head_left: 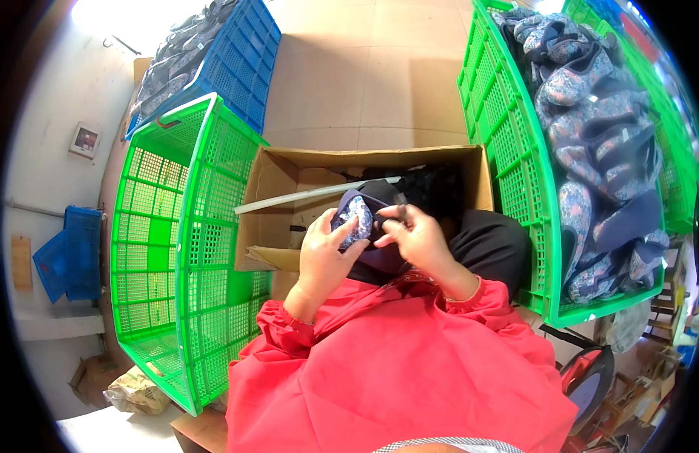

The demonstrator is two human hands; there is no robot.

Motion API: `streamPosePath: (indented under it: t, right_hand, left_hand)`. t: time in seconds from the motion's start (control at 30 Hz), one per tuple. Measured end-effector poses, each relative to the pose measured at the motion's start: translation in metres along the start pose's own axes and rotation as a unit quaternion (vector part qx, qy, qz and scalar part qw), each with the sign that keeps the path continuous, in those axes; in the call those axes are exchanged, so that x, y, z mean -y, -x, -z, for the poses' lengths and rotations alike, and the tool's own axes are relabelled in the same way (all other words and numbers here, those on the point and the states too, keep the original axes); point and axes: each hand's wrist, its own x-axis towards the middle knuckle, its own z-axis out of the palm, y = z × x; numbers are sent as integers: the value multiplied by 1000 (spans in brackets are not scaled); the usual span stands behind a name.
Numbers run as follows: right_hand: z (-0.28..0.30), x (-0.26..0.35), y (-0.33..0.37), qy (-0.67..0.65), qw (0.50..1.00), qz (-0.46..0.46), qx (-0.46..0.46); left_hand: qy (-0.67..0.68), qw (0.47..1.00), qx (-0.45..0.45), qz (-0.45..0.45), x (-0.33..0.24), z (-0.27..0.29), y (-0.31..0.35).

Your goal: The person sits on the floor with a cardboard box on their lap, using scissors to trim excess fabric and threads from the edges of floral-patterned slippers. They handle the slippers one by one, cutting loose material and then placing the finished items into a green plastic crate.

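Note:
My left hand (323, 257) is closed around a floral fabric shoe upper (357, 219), blue-white print with a dark lining, held in front of my lap. Close by on its right, my right hand (421, 245) is pinched, and a small dark thing pokes out above its fingers, too small to identify. Both hands are over the near edge of a cardboard box (274, 258). Dark material (429, 189) fills the box's right part, and a pale strip (315, 196) lies slantwise across it.
An upright-sided green plastic crate (185, 249) stands on the left, with a blue crate (240, 68) of similar uppers behind it. To my right, another green crate (508, 151) is heaped with floral uppers (591, 128). Tiled floor (364, 83) lies beyond the box.

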Motion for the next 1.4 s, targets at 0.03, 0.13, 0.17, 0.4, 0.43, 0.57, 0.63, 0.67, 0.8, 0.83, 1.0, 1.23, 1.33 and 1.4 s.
streamPosePath:
  t: [0.03,0.13,0.17,0.4,0.43,0.57,0.63,0.67,0.8,0.83,1.0,1.23,1.33,1.4]
  right_hand:
    - [6,11,0,-23,999,35,-30]
    - [41,-8,-22,136,972,144,-125]
    - [38,7,-20,198,970,90,-110]
    - [3,-33,-24,379,914,128,-63]
    - [0,-38,-21,348,927,128,-64]
    - [0,-39,-13,306,941,133,-65]
    - [0,-41,-11,307,939,138,-67]
    - [-2,-42,-10,306,939,142,-67]
    - [-5,-41,-10,313,935,153,-66]
    - [-6,-42,-10,313,936,151,-63]
    - [-9,-48,-14,308,939,142,-50]
    - [-11,-50,-20,339,926,158,-49]
    - [-16,-48,-19,343,924,163,-50]
    - [-23,-47,-17,347,922,163,-52]
  left_hand:
    - [11,1000,4,5,6,0,0]
    - [33,999,16,-20,11,0,-4]
    - [37,999,30,-19,12,1,-3]
    - [-98,991,39,-78,5,-12,11]
    - [-131,987,27,-84,6,-18,13]
    - [-170,983,6,-75,12,-28,8]
    - [-166,985,-6,-55,16,-33,1]
    - [-164,985,-12,-43,19,-35,-2]
    - [-139,990,-13,14,36,-44,-20]
    - [-150,988,-24,14,40,-47,-23]
    - [-171,985,-22,-23,63,-56,-41]
    - [-280,959,35,20,66,-64,-63]
    - [-346,931,100,59,78,-69,-73]
    - [-348,924,139,83,88,-75,-78]
